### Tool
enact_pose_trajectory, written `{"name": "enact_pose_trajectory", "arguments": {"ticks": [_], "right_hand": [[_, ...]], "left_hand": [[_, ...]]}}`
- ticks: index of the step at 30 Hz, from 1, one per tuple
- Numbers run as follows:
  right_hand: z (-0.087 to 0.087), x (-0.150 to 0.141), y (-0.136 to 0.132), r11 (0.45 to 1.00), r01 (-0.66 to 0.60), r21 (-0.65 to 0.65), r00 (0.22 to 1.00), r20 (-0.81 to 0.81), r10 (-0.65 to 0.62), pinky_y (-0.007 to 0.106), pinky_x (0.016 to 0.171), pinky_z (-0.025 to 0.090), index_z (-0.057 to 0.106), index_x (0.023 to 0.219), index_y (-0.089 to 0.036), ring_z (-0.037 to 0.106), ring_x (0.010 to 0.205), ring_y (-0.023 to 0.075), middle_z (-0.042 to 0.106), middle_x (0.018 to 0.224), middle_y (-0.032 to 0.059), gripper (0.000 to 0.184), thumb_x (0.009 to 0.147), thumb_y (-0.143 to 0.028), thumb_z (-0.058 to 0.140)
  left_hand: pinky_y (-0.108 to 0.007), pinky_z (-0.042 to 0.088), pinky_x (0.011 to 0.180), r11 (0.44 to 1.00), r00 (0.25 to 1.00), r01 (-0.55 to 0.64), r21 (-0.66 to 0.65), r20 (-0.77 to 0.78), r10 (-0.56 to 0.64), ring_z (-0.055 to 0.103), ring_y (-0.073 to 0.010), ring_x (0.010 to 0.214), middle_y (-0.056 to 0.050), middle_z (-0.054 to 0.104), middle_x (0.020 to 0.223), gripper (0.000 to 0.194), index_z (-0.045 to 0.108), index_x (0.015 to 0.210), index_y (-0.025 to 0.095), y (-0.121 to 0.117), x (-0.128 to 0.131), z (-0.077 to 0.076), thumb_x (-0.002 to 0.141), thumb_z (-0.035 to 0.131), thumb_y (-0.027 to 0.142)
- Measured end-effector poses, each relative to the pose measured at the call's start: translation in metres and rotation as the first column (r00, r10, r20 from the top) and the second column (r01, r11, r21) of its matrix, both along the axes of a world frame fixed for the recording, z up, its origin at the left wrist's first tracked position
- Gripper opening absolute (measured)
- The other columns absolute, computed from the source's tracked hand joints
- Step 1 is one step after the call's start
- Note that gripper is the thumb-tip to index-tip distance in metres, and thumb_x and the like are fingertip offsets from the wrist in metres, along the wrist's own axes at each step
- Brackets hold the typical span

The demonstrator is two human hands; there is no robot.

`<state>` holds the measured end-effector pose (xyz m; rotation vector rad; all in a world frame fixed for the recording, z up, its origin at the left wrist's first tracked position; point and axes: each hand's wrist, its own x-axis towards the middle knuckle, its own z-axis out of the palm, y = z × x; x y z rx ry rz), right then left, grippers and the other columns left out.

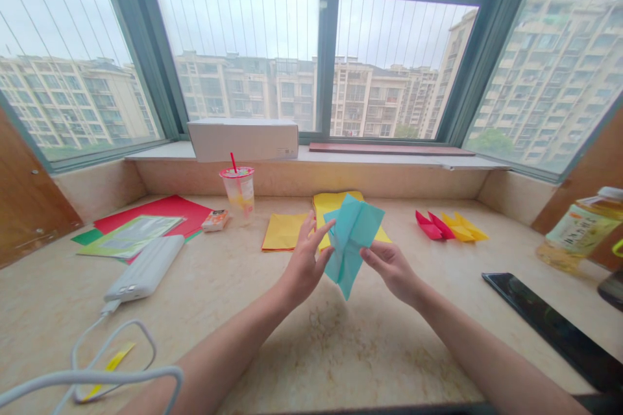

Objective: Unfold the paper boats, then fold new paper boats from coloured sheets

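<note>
A light-blue sheet of origami paper (354,227), creased and partly folded with pointed corners, is held up above the counter in front of me. My right hand (392,267) pinches its lower right edge between thumb and fingers. At the left edge, my left hand (307,259) has its thumb and index finger against the paper, its other fingers raised. Behind it lie a yellow stack of paper (287,231) and more yellow sheets (335,200), partly covered by the blue paper. To the right sit a red folded paper piece (433,227) and a yellow one (464,228).
On the left are red paper (160,213), a green-and-white packet (131,237), a white power bank (146,270) with a looped cable, a small orange box (215,220) and a drink cup (239,194). A phone (545,318) and bottle (579,233) stand right.
</note>
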<state>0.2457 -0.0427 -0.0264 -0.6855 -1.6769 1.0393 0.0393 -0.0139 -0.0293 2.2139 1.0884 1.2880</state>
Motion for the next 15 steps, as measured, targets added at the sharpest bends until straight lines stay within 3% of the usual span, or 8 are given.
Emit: {"name": "enact_pose_trajectory", "arguments": {"ticks": [3,6,8,12,15], "right_hand": [[0.003,-0.006,-0.005,0.98,0.07,0.187,0.988,0.125,-0.095,0.04,0.1,0.045,0.071,0.114,-0.027,0.059,0.113,0.0257,0.067,0.119,0.0068,0.026,0.096,-0.033,0.054],[0.002,-0.01,-0.009,0.926,0.113,0.361,0.963,0.189,-0.191,0.038,0.095,0.047,0.07,0.116,-0.028,0.059,0.111,0.0241,0.065,0.117,0.008,0.026,0.095,-0.026,0.055],[0.0,-0.011,-0.011,0.885,0.109,0.453,0.952,0.21,-0.225,0.037,0.093,0.049,0.067,0.122,-0.03,0.06,0.109,0.0226,0.063,0.117,0.0085,0.031,0.095,-0.021,0.054],[-0.002,-0.008,-0.013,0.823,0.077,0.563,0.924,0.269,-0.271,0.039,0.094,0.05,0.059,0.132,-0.032,0.058,0.114,0.0227,0.058,0.123,0.0094,0.045,0.094,-0.011,0.047],[0.001,-0.005,-0.013,0.794,0.03,0.607,0.906,0.319,-0.279,0.042,0.095,0.049,0.058,0.133,-0.034,0.058,0.115,0.0237,0.061,0.124,0.0084,0.05,0.092,-0.007,0.046]], "left_hand": [[-0.047,0.046,0.101,1.0,1.0,-0.006,0.027,-0.013,0.006,0.053,-0.0254,0.117,-0.012,0.045,0.134,0.043,0.054,0.133,0.027,-0.002,0.002,-0.001,0.091,0.055,0.02],[-0.035,0.056,0.08,0.991,0.991,0.13,-0.029,0.018,-0.13,0.06,-0.0181,0.091,-0.008,0.057,0.109,0.036,0.055,0.128,0.025,-0.009,0.005,0.001,0.093,0.049,0.02],[-0.029,0.056,0.072,0.966,0.967,0.25,-0.063,0.072,-0.245,0.061,-0.0179,0.088,-0.009,0.059,0.106,0.03,0.059,0.12,0.022,-0.016,0.007,0.003,0.092,0.048,0.02],[-0.038,0.052,0.088,0.903,0.901,0.421,-0.088,0.153,-0.405,0.062,-0.025,0.097,-0.009,0.067,0.1,0.016,0.069,0.098,0.019,-0.026,0.009,0.011,0.085,0.061,0.023],[-0.043,0.048,0.096,0.894,0.888,0.414,-0.174,0.294,-0.354,0.063,-0.0271,0.098,-0.007,0.071,0.098,0.02,0.071,0.096,0.021,-0.028,0.009,0.018,0.077,0.072,0.025]]}}
